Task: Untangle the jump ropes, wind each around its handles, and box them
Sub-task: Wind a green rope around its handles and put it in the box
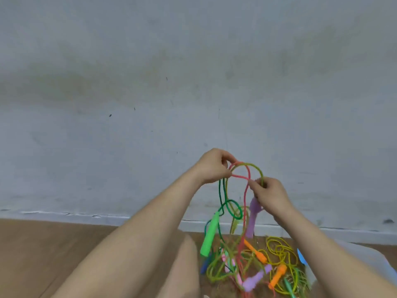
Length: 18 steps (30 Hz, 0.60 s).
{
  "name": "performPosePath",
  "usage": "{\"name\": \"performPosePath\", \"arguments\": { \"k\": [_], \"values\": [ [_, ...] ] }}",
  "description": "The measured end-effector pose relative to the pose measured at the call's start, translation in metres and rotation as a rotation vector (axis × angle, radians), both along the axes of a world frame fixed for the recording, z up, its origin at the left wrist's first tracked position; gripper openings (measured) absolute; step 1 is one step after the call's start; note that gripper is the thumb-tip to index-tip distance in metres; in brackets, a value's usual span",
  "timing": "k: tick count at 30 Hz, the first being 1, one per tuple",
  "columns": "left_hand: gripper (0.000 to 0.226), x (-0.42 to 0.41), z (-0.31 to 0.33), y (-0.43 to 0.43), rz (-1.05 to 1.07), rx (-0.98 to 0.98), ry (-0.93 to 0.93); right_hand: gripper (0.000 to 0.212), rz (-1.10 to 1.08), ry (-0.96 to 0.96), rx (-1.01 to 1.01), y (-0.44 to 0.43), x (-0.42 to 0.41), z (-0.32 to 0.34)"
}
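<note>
Left hand is up in front of the wall, fingers curled, pinching the pink-to-green rope at the top of its loop. A dark green rope drops from that same hand, curls into a ring and ends in a bright green handle, which dangles above the floor.

Across the loop, the right hand has its fingers curled too, and it pinches the pink-to-green rope where the strands cross. A purple handle hangs just below that hand.

Down on the wooden floor, close to the foot of the wall, lies the tangled pile. From the left it shows a blue handle, a pink handle and a second purple handle. Then come one orange handle and another orange handle, with the yellow rope looped at the pile's right side.

Past that, at the right edge, there is something white, too blurred to tell what it is.
</note>
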<state>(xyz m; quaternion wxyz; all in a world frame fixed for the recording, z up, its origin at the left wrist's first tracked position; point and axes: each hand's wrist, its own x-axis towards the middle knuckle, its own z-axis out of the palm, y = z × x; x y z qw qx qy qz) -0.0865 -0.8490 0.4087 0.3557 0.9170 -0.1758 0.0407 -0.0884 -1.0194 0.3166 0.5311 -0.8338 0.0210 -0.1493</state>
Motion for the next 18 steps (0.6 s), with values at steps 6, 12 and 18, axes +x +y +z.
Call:
{"name": "performPosePath", "arguments": {
  "k": [6, 12, 18],
  "values": [
    [0.076, -0.022, -0.032, 0.079, 0.137, 0.696, -0.024, 0.029, -0.007, 0.151, 0.400, -0.042, -0.010, 0.001],
    [0.014, -0.023, -0.040, 0.125, 0.279, 0.720, 0.197, 0.014, 0.166, 0.515, -0.394, -0.033, 0.012, -0.022],
    [0.015, -0.026, -0.042, 0.111, 0.223, -0.454, 0.198, 0.060, 0.935, 0.443, -0.354, 0.085, 0.001, -0.018]
  ]
}}
